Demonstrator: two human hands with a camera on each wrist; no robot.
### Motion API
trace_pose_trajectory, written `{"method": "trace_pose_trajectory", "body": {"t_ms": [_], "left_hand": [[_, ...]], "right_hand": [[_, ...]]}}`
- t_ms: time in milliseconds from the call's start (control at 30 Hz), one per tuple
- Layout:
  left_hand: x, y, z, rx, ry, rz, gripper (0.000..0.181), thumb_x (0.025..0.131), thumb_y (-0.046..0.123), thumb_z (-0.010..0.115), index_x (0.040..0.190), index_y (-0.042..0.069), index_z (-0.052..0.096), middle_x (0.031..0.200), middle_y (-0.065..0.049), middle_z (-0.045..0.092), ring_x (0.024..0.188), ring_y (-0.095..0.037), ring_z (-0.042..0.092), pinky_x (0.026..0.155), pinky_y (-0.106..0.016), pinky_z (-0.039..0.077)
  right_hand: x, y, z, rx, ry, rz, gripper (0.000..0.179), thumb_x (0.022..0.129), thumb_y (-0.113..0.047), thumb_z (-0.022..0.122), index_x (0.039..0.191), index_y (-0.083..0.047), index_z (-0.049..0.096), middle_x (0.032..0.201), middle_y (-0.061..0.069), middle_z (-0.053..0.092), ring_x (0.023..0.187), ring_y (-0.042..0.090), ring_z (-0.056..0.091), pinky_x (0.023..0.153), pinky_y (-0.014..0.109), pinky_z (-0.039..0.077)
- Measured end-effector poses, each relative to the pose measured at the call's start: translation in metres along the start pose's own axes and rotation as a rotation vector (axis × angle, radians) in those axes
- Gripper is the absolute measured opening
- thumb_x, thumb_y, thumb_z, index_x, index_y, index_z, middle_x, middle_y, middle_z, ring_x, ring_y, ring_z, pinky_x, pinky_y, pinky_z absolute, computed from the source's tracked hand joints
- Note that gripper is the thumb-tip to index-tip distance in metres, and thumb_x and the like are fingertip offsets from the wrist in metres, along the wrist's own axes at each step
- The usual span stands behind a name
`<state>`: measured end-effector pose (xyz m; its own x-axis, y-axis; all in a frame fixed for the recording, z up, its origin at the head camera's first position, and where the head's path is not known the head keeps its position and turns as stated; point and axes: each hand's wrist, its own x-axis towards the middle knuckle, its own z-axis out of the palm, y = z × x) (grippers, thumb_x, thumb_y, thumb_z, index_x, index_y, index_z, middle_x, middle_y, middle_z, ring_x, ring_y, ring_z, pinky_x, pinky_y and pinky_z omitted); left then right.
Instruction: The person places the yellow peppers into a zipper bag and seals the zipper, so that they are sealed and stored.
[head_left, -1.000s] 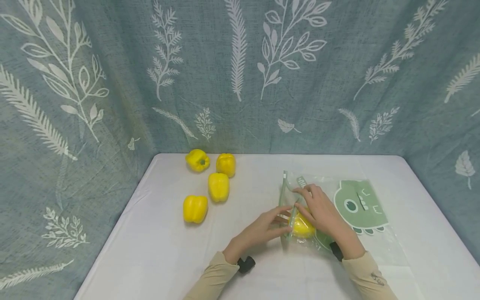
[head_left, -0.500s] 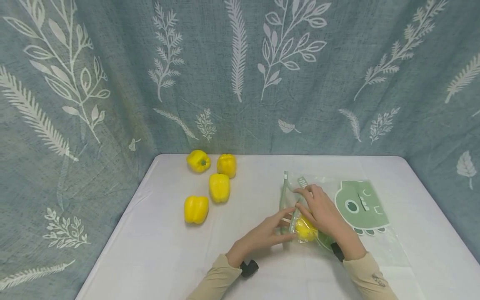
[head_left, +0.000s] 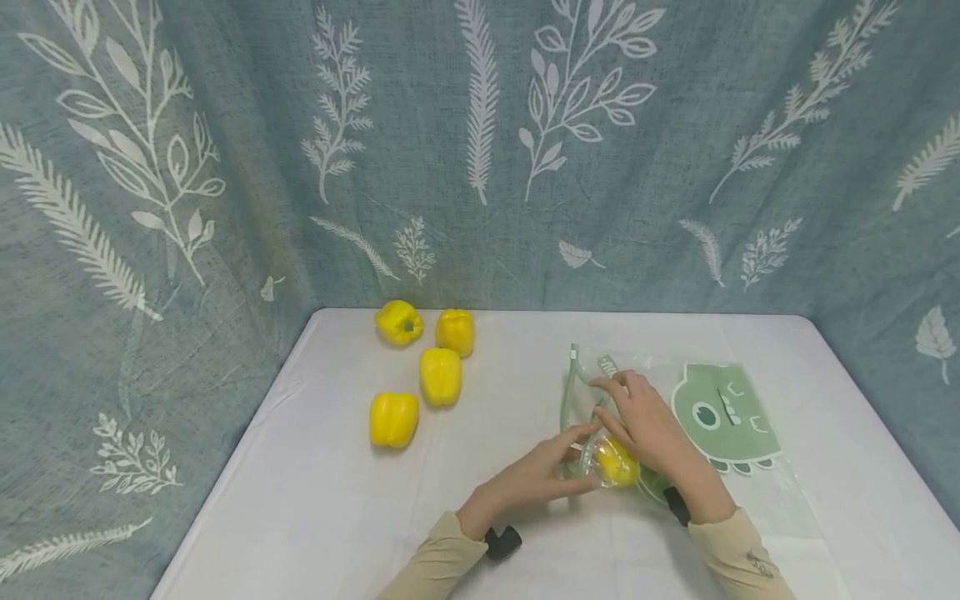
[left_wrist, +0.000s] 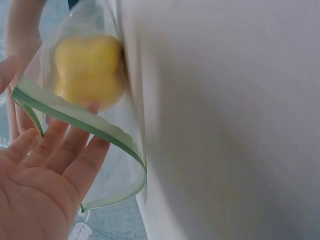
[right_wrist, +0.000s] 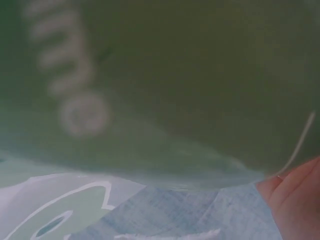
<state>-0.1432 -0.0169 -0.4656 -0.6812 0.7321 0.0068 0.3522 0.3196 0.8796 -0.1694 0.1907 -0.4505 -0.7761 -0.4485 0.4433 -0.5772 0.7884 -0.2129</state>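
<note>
A clear resealable plastic bag (head_left: 726,408) with a green monster print lies on the right of the table, its green-edged mouth to the left. One yellow bell pepper (head_left: 619,467) sits inside near the mouth. My left hand (head_left: 542,473) reaches in with extended fingers. In the left wrist view those fingers pass through the mouth rim (left_wrist: 100,131), one fingertip right at the pepper (left_wrist: 90,65). From above, my right hand (head_left: 643,421) pinches the upper side of the mouth between fingers and thumb. Blurred green plastic fills most of the right wrist view, some fingers (right_wrist: 302,202) showing at its edge.
Several more yellow bell peppers lie on the left of the table: a front one (head_left: 393,420), a middle one (head_left: 440,377) and others behind. A patterned blue-green curtain (head_left: 480,242) hangs behind the white tabletop (head_left: 300,500).
My left hand has moved right, its fingers further into the bag mouth. The pepper in the bag has slid a little deeper to the right. My right hand stays at the mouth.
</note>
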Motion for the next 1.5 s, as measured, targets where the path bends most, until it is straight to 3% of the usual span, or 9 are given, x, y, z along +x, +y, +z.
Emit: {"method": "trace_pose_trajectory", "body": {"t_ms": [400, 633, 833, 1033, 1167, 1367, 1500], "left_hand": [[-0.001, 0.0, -0.001, 0.077, -0.023, 0.023, 0.067, 0.089, 0.042, 0.058, 0.145, 0.028, 0.024, 0.145, 0.001, 0.039, 0.119, -0.018, 0.05, 0.094, -0.029, 0.046], [-0.003, -0.005, -0.01, 0.093, -0.047, 0.073, 0.06, 0.09, 0.04, 0.057, 0.143, 0.026, 0.031, 0.143, 0.006, 0.041, 0.12, -0.011, 0.049, 0.096, -0.031, 0.045], [-0.007, -0.005, -0.022, 0.11, -0.059, 0.111, 0.055, 0.09, 0.034, 0.059, 0.14, 0.021, 0.039, 0.141, 0.005, 0.045, 0.121, -0.012, 0.05, 0.102, -0.035, 0.041], [-0.011, -0.006, -0.035, 0.142, -0.037, 0.086, 0.049, 0.09, 0.031, 0.06, 0.134, 0.014, 0.047, 0.133, -0.002, 0.054, 0.121, -0.013, 0.05, 0.102, -0.034, 0.041], [-0.016, -0.006, -0.047, 0.154, 0.005, 0.037, 0.046, 0.089, 0.028, 0.061, 0.131, 0.012, 0.05, 0.132, -0.002, 0.054, 0.121, -0.014, 0.049, 0.103, -0.037, 0.041], [-0.026, -0.011, -0.065, 0.158, 0.074, -0.04, 0.043, 0.089, 0.028, 0.062, 0.13, 0.021, 0.051, 0.131, 0.005, 0.054, 0.122, -0.014, 0.048, 0.105, -0.04, 0.038], [-0.033, -0.013, -0.077, 0.148, 0.117, -0.065, 0.043, 0.089, 0.028, 0.062, 0.13, 0.022, 0.052, 0.131, 0.006, 0.053, 0.124, -0.015, 0.046, 0.106, -0.041, 0.037]], "right_hand": [[0.0, 0.0, -0.001, -0.002, 0.002, -0.002, 0.039, 0.089, -0.025, 0.06, 0.125, -0.012, 0.05, 0.105, 0.011, 0.049, 0.089, 0.024, 0.05, 0.074, 0.038, 0.046], [0.0, 0.0, 0.001, 0.018, -0.029, 0.021, 0.039, 0.091, -0.027, 0.058, 0.126, -0.014, 0.049, 0.107, 0.01, 0.048, 0.091, 0.024, 0.05, 0.075, 0.039, 0.046], [-0.001, -0.001, 0.0, 0.02, -0.04, 0.026, 0.04, 0.091, -0.027, 0.058, 0.127, -0.015, 0.048, 0.108, 0.01, 0.048, 0.091, 0.023, 0.05, 0.074, 0.038, 0.045], [0.0, -0.001, 0.0, 0.022, -0.04, 0.023, 0.039, 0.091, -0.027, 0.058, 0.127, -0.014, 0.048, 0.107, 0.01, 0.048, 0.091, 0.023, 0.05, 0.074, 0.038, 0.045], [0.0, -0.001, -0.001, 0.027, -0.046, 0.025, 0.039, 0.091, -0.027, 0.058, 0.127, -0.014, 0.048, 0.108, 0.01, 0.048, 0.091, 0.023, 0.05, 0.074, 0.038, 0.045], [0.001, -0.001, -0.001, 0.026, -0.042, 0.029, 0.039, 0.091, -0.028, 0.057, 0.127, -0.014, 0.049, 0.108, 0.01, 0.048, 0.091, 0.023, 0.05, 0.075, 0.038, 0.046], [0.001, -0.001, -0.001, 0.023, -0.04, 0.024, 0.039, 0.091, -0.027, 0.058, 0.127, -0.014, 0.05, 0.106, 0.01, 0.049, 0.091, 0.023, 0.05, 0.075, 0.038, 0.045]]}}
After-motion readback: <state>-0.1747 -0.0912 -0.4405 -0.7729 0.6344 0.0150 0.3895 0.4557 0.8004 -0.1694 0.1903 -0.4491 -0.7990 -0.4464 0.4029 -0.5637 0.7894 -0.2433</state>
